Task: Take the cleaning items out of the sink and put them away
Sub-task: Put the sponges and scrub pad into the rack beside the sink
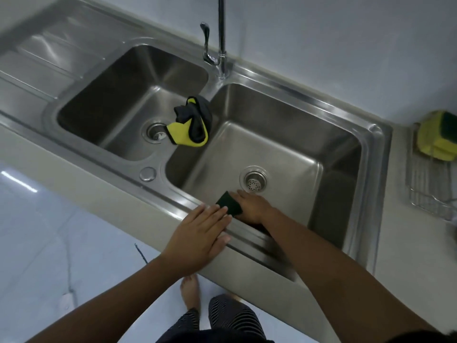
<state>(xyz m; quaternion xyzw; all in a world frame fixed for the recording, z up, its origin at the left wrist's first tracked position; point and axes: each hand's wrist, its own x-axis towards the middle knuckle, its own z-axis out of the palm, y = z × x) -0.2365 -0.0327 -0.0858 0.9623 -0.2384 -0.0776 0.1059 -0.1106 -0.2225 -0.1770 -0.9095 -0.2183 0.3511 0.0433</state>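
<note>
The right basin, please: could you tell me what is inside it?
Inside the right basin are its drain strainer and a dark green scouring pad gripped by the right hand near the front wall. The hand hides the pad's right part and the floor beneath.

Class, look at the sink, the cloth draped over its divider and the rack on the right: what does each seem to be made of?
Sink: likely stainless steel, brushed, with soft grey reflections.
Cloth: soft fabric, perhaps microfibre; yellow and dark grey, falling in limp folds.
Rack: thin metal wire, shiny, set in an open grid.
</note>
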